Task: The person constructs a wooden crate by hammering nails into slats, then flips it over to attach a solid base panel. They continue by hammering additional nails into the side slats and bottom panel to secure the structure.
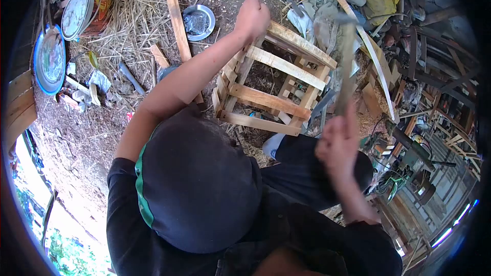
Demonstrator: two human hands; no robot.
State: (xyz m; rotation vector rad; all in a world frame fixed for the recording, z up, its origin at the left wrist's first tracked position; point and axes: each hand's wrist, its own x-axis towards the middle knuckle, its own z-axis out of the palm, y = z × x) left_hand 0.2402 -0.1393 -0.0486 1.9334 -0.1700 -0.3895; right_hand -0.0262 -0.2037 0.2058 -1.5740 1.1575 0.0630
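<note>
A slatted wooden frame (271, 101), like a small crate or stool, sits tilted on the ground in front of me. My left hand (252, 16) is closed at its far left corner, beside the end of the top slat (302, 44). Whatever its fingers pinch is hidden. On the frame's right side, my right hand (338, 145) grips a hammer (348, 64) by the lower handle. The hammer points up and away from me, its head blurred by motion, apart from the slats.
A long board (175, 15) and a metal bowl (198, 22) lie beyond my left arm. Straw, a paint bucket (84, 14) and a blue-rimmed basin (50, 60) are farther left. A curved wood strip (371, 48), scraps and a machine (404, 174) crowd the right.
</note>
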